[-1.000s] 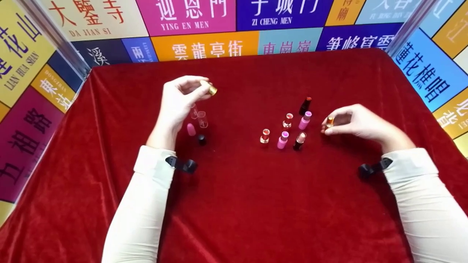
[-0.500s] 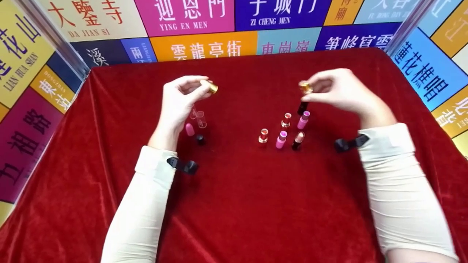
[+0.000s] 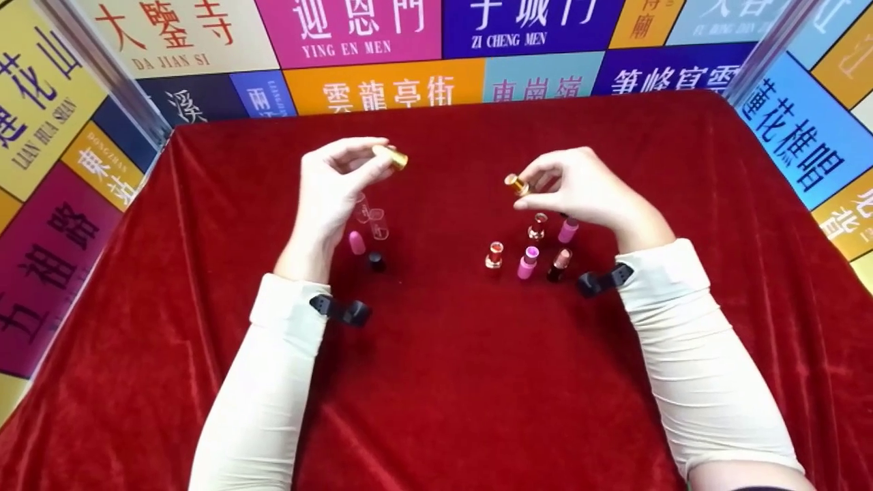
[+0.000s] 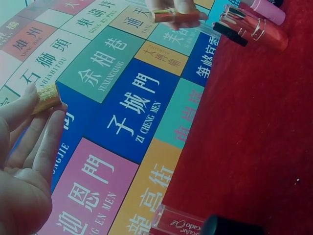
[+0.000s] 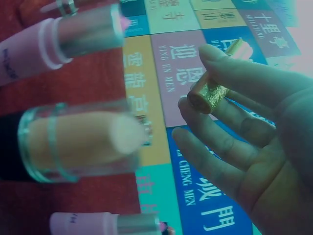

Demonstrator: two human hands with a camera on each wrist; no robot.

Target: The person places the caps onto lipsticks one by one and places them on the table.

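Observation:
In the head view my left hand (image 3: 334, 181) pinches a gold lipstick cap (image 3: 397, 159) between thumb and fingers, raised over the left of the table. My right hand (image 3: 580, 187) holds an uncapped gold lipstick (image 3: 516, 183) by its textured base, which shows in the right wrist view (image 5: 215, 95). Cap and lipstick are apart. Below the right hand stand several uncapped lipsticks: two red ones (image 3: 495, 255), two pink-purple ones (image 3: 527, 262) and a nude one in a black tube (image 3: 559, 264). The right hand mostly hides a dark lipstick behind them.
Beside the left wrist lie loose caps: clear ones (image 3: 378, 225), a pink one (image 3: 357, 243) and a black one (image 3: 376, 261). A red velvet cloth (image 3: 436, 382) covers the table. Upright printed panels (image 3: 382, 85) border its back and sides.
My right hand has carried the gold lipstick from the right of the standing lipsticks, up and leftward, toward the left hand. The left hand stays nearly still with the cap.

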